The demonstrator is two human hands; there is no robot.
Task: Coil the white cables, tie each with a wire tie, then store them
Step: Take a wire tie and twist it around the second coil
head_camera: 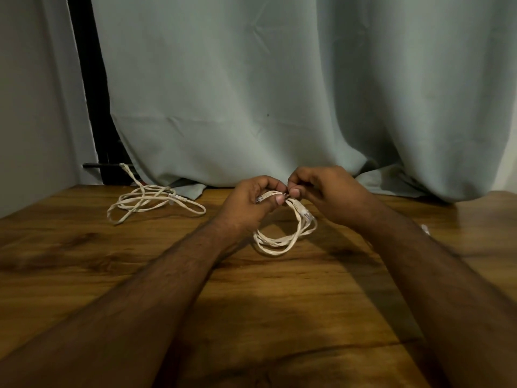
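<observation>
The left hand [251, 203] has its fingers curled round the top of a coiled white cable [282, 239], thumb pressed over the gathered loops with a connector end poking out beside it. The right hand [321, 191] meets it just beside the thumb, fingertips pinching something small and dark at the top of the coil; what it is cannot be made out. The coil hangs down from both hands, its lower loops against the wooden counter [279, 317] near the middle. A second white cable [151, 204] lies loose and untied toward the far left corner, well apart from the hands. A pale curtain [279, 93] hangs behind the far edge.
</observation>
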